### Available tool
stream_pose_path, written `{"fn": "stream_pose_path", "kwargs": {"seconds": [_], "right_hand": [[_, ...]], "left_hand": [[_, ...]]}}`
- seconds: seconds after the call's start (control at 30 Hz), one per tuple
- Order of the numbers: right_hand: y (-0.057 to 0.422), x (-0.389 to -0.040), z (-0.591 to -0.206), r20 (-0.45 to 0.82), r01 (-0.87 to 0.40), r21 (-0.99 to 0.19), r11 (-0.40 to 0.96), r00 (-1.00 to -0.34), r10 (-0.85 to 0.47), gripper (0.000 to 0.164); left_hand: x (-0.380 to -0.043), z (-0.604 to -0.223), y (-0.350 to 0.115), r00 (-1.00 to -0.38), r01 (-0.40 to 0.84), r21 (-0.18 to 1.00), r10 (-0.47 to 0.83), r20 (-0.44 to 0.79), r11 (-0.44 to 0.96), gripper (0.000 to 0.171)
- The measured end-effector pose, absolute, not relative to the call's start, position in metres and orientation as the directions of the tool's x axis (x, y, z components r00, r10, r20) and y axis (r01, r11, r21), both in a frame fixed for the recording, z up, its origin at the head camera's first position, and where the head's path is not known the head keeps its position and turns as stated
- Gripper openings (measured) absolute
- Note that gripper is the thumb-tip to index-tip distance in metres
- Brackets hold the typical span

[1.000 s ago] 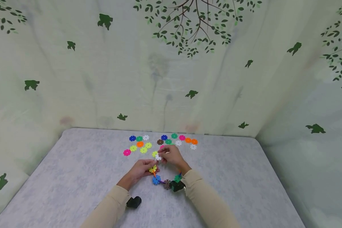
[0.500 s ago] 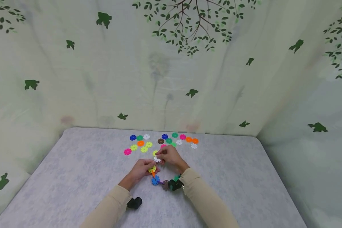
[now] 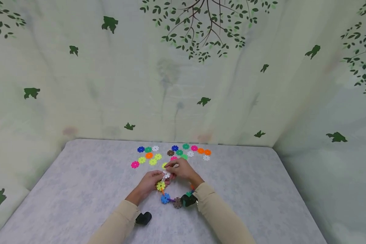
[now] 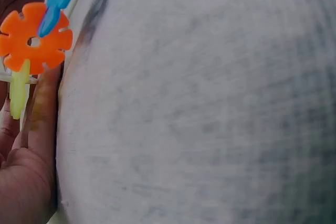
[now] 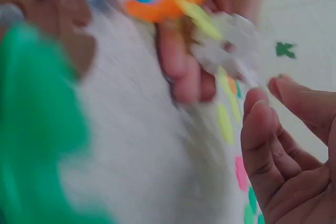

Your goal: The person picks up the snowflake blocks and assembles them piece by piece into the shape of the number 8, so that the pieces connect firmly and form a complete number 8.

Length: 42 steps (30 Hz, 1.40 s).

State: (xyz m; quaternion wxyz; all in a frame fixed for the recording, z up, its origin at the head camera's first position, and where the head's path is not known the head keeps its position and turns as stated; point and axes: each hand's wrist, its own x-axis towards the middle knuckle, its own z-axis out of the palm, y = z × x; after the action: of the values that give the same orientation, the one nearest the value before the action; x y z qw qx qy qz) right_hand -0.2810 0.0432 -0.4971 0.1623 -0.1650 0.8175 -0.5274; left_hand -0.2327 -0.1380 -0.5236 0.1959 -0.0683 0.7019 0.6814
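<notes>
A chain of interlocking flower-shaped discs curves beneath my hands, with a blue disc [image 3: 165,198], a brown disc [image 3: 177,203] and a green disc [image 5: 42,119] among its links. At its upper left end, a white flower-shaped disc [image 5: 228,45] joins a yellow disc [image 3: 160,185], which slots into an orange disc [image 4: 37,40]. My left hand [image 3: 148,183] pinches the chain at the white disc. Beside that disc is my right hand [image 3: 183,169], its thumb and forefinger parted, with a small gap to the disc in the right wrist view. My right forearm hides part of the chain.
Loose flower discs lie beyond the hands in two groups, including a pink disc [image 3: 135,164] at left and an orange disc [image 3: 207,152] at right. The grey cloth-covered table [image 3: 64,189] meets a leaf-printed curtain [image 3: 183,112] at its back edge.
The white disc has come down slightly toward me, and the yellow disc now shows more fully below the left fingers. My right fingertips have come apart from the white disc.
</notes>
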Motion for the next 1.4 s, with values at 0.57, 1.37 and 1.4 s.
{"fn": "stream_pose_path", "kwargs": {"seconds": [0.57, 1.37, 1.4], "right_hand": [[0.158, -0.32, -0.516, -0.15, 0.247, -0.688, 0.683, -0.968, 0.199, 0.028], [0.076, -0.287, -0.502, -0.02, -0.199, -0.883, 0.425, -0.889, -0.457, 0.005], [0.072, -0.287, -0.504, -0.022, -0.199, -0.882, 0.428, -0.888, -0.458, 0.005]], "left_hand": [[-0.227, -0.517, -0.134, -0.912, -0.397, 0.918, 0.104, -0.397, 0.021, 0.023], [-0.229, -0.52, -0.133, -0.893, -0.432, 0.9, 0.11, -0.436, 0.056, 0.028], [-0.229, -0.52, -0.133, -0.892, -0.434, 0.899, 0.114, -0.438, 0.059, 0.028]]}}
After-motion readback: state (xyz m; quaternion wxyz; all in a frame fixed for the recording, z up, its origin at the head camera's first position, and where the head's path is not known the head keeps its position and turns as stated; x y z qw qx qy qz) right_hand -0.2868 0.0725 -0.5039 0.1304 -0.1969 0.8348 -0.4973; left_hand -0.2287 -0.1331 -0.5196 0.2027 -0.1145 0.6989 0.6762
